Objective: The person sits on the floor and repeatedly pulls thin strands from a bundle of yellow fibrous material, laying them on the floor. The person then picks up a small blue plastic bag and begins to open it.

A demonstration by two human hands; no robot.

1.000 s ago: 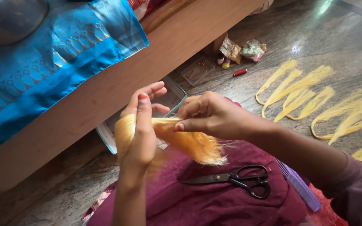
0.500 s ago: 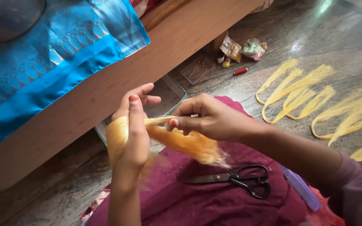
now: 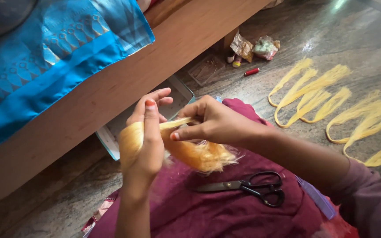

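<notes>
Yellow thread bundle point(image 3: 190, 150) is being wound: it is wrapped round the left hand point(image 3: 144, 141), whose fingers are curled on it, above the maroon cloth point(image 3: 225, 207). A strand is pinched by the right hand point(image 3: 217, 123), seemingly taut. Another even turn is probably needed. Fibres look silky, frayed.

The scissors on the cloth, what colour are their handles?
Black. The scissors lie on the maroon cloth, seen clearly in the head view.
</notes>
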